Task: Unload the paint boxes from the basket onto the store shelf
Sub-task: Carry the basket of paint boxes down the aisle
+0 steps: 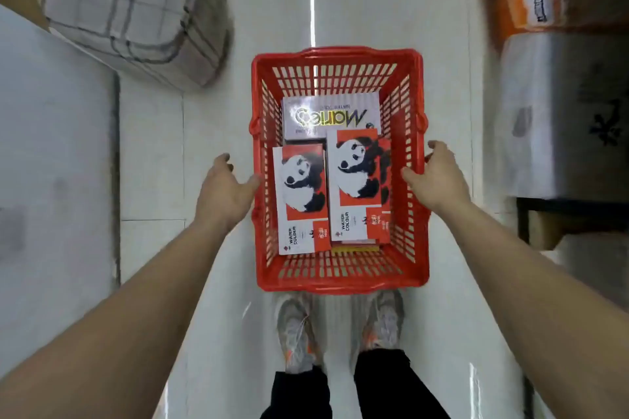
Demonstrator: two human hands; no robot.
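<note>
Looking straight down, I see a red basket [340,275] on the pale floor [218,105], just ahead of a pair of grey shoes [296,333]. My left hand [223,192] sits at the basket's left wall with the fingers [250,180] spread loosely and the thumb tip touching the rim; nothing is held. My right hand [439,178] is at the right wall, thumb over the rim and the other fingers curled on the outside of it, apparently gripping the wall. Between the two sets of fingers lie two panda water-colour boxes: the left panda box [301,201] just inside my left thumb, the right panda box [360,184] just inside my right thumb. Beyond the fingertips, farther from me, lies a white Marie's box [332,117], partly under the right one. A checked bag [136,0] sits well beyond my left fingers.
</note>
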